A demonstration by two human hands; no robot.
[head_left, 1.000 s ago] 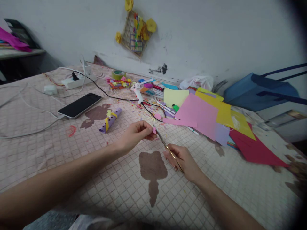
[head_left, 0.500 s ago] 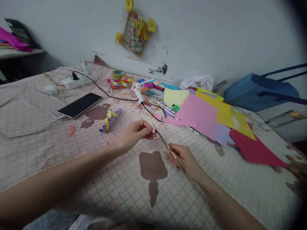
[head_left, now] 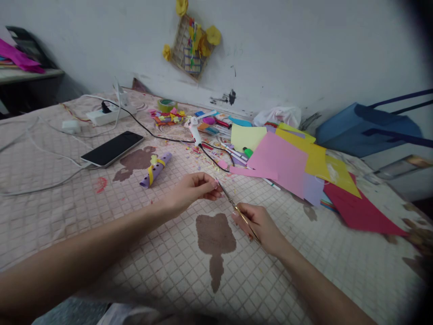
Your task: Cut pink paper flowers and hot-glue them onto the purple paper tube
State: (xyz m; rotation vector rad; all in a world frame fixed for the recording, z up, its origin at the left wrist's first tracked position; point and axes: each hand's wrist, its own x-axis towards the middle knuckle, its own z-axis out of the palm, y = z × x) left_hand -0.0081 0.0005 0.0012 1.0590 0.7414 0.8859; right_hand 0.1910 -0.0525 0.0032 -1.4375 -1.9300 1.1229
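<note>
My left hand (head_left: 193, 190) pinches a tiny scrap of pink paper (head_left: 215, 183) between thumb and fingertips, and most of the scrap is hidden by them. My right hand (head_left: 257, 222) grips a pair of slim scissors (head_left: 234, 206) with gold-coloured handles. Their narrow metal blades point up and left, and the tips lie right beside the pink scrap. The hands hover over a quilted, tile-patterned cloth (head_left: 176, 253) with brown stains.
Stacked pink, yellow, lilac and red paper sheets (head_left: 279, 164) lie to the right, with markers and scraps behind them. A purple paper roll (head_left: 155, 169), a black smartphone (head_left: 112, 148), a white power strip (head_left: 111, 115) and black cable lie to the left and ahead. A blue bag (head_left: 368, 130) leans by the wall.
The scissor tips now sit closer to my left fingertips, and less of the pink scrap shows. Both hands have shifted only slightly.
</note>
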